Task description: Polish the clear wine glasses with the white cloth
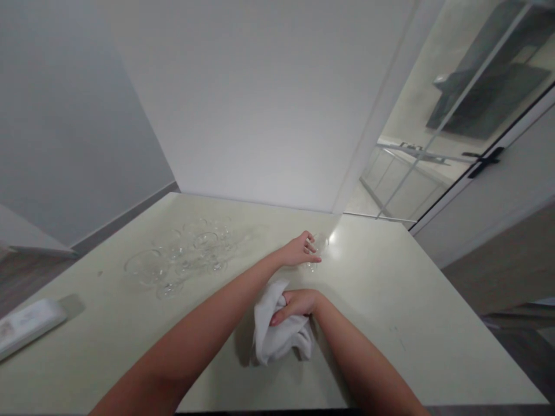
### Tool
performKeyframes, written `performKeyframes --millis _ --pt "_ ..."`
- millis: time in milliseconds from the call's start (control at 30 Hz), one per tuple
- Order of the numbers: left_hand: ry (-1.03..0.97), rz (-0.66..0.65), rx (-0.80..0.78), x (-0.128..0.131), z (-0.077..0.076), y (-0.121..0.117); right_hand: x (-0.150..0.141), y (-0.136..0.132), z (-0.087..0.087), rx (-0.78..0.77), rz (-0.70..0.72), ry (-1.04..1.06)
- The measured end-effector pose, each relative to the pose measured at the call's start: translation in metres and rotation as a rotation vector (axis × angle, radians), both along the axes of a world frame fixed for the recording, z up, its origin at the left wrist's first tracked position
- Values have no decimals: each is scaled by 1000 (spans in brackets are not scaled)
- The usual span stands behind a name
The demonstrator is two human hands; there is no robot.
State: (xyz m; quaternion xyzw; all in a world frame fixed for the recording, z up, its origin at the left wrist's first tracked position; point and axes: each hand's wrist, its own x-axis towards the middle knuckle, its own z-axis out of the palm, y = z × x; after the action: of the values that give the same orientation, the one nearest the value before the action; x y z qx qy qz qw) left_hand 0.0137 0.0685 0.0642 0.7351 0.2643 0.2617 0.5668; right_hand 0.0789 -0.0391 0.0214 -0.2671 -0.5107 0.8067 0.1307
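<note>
My left hand (300,249) is stretched out over the table beside a small clear glass (321,240). Its thumb and fingers are apart, and the glass stands at the fingertips rather than inside a closed grip. Part of the glass is hard to make out against the pale top. Nearer to me, my right hand (299,304) grips a crumpled white cloth (284,341), thumb lying on top and the other fingers tucked into the folds. The cloth hangs just below my left forearm.
A group of several clear glasses (203,240) occupies the left half of the pale table (416,323), including a wide bowl-like one (147,267). A white packet (32,325) lies at the left edge. Behind stand a white wall (260,104) and a glass-paned door (416,150).
</note>
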Motion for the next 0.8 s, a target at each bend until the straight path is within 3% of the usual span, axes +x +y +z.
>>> performKeyframes --millis 233,367,467,533,600,700,800 --pt "118 24 119 46 1 6 1 4 -5 12 -68 -102" --pt "130 43 73 53 2 5 2 5 -5 -21 -129 -121" --pt "96 83 39 44 8 -2 4 4 -9 -29 -149 -105" --pt "15 128 106 22 14 -12 5 5 -13 -37 -172 -99" --pt "-74 236 320 -12 20 -28 5 7 -17 -59 -199 -104" --pt "-46 631 680 -77 26 -57 4 9 -18 -108 -214 -109" --pt "175 989 949 -139 31 -82 3 10 -16 -135 -228 -97"
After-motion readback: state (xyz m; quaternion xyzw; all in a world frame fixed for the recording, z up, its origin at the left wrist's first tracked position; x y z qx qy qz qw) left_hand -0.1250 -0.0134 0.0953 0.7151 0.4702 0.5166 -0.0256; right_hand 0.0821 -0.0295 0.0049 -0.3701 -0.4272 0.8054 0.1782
